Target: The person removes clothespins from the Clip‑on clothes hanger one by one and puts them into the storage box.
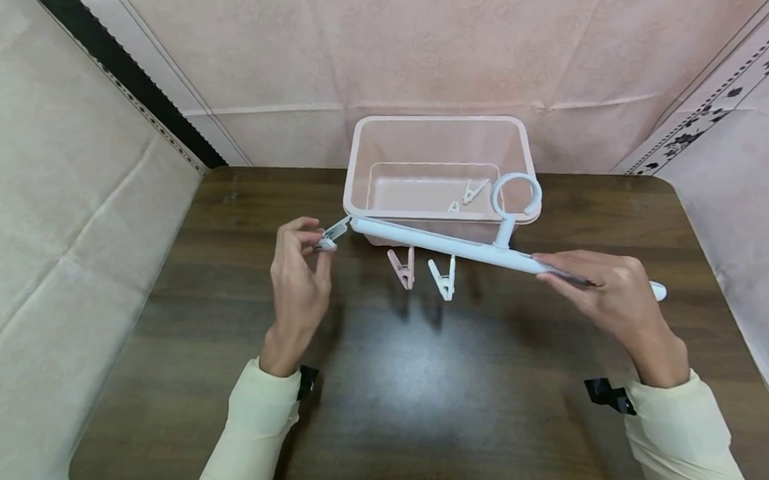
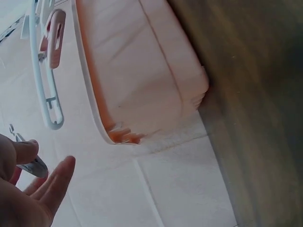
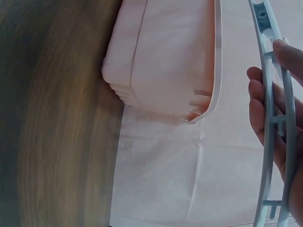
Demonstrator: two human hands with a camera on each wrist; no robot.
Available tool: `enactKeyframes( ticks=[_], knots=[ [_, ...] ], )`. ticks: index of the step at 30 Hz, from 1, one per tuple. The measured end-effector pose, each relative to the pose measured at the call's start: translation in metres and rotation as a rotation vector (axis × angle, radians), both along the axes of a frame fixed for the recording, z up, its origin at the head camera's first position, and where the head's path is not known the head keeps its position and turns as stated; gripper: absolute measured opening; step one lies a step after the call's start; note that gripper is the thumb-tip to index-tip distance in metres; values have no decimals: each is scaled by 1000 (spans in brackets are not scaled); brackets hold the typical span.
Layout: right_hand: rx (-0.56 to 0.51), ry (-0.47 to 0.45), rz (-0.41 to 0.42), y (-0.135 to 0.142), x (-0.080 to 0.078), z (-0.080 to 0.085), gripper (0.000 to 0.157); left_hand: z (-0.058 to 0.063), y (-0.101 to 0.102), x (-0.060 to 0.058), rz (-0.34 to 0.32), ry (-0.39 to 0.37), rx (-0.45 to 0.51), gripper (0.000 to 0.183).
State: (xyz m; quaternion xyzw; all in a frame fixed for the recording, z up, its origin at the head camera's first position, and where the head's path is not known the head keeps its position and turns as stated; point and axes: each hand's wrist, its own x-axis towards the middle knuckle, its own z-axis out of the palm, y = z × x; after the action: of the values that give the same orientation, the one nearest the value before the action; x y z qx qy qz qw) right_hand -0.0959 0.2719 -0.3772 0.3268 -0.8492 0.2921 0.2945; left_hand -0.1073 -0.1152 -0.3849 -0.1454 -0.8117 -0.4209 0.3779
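Note:
My right hand point(image 1: 614, 296) grips the right part of a light blue clip hanger point(image 1: 436, 244), held level above the table with its round hook point(image 1: 517, 192) upward. In the right wrist view the thumb and fingers are round the slotted bar point(image 3: 270, 156). My left hand point(image 1: 300, 286) pinches a pale blue clothespin point(image 1: 333, 234) by the bar's left end. In the left wrist view that clothespin point(image 2: 34, 166) appears apart from the bar point(image 2: 54, 116). From the bar's middle hang a pink clothespin point(image 1: 404, 269) and a pale blue-white clothespin point(image 1: 444, 278).
A pale pink plastic basket point(image 1: 355, 167) stands at the back of the dark wooden table point(image 1: 415, 413), behind the hanger. Inside it lie a white clothespin point(image 1: 474, 192) and a smaller clip piece point(image 1: 453, 206). Light cloth point(image 1: 431, 49) walls off the table's back and sides.

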Motion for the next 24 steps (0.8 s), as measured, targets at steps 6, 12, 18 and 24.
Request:
enactKeyframes(
  ticks=[6, 12, 18, 24],
  knots=[
    [7, -18, -1, 2, 3, -1, 49, 10, 2, -9, 6, 32, -50, 16],
    [15, -22, 0, 3, 4, -1, 48, 19, 3, -19, -7, 14, -79, 20],
    [7, -21, 0, 3, 6, -2, 47, 25, 3, -30, -29, -2, -137, 20],
    [-5, -14, 15, 4, 6, -3, 45, 29, 4, -43, -45, -11, -188, 20]
  ],
)
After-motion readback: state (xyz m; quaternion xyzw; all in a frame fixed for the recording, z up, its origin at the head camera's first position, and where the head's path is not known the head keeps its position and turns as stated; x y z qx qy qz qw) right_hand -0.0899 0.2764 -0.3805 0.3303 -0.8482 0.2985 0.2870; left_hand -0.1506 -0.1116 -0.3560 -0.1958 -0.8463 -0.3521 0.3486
